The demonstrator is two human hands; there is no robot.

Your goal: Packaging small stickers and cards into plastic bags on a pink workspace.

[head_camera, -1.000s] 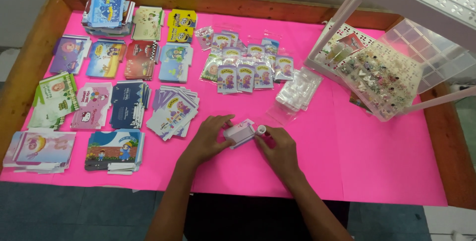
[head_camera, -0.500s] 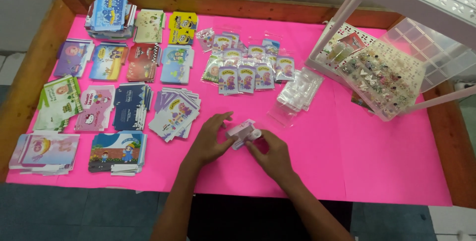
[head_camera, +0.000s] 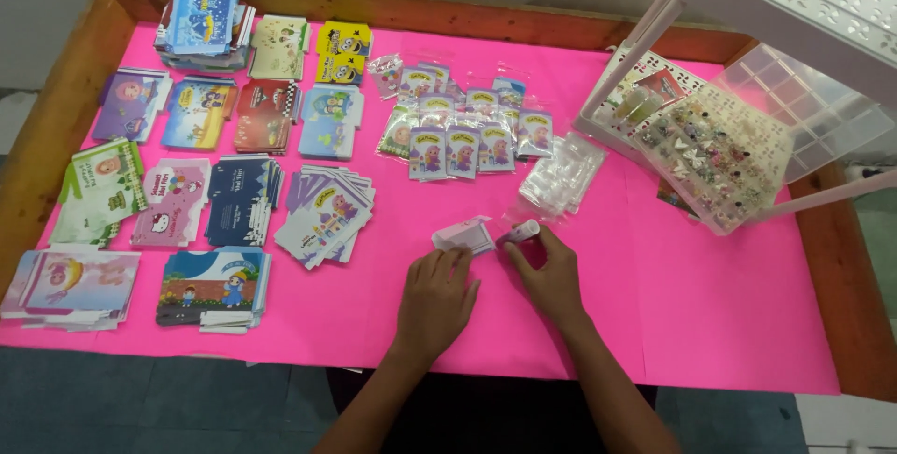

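Note:
My left hand (head_camera: 437, 297) rests palm down on the pink sheet (head_camera: 710, 305), its fingertips touching a small pale pink box (head_camera: 464, 234). Beside it my right hand (head_camera: 549, 270) pinches a small pink and white tube (head_camera: 519, 231) that points at the open end of that box. The box lies flat on the sheet, apart from the other stacks.
Stacks of colourful flat printed cartons (head_camera: 325, 214) fill the left half. Small filled clear packets (head_camera: 464, 132) and a pile of empty clear bags (head_camera: 563, 174) lie behind the hands. A tilted clear compartment box (head_camera: 719, 150) with small trinkets leans at right, under a white rack (head_camera: 794, 6).
Both hands and the small box have shifted slightly as the view moved. The tube has stayed at the box's right end throughout.

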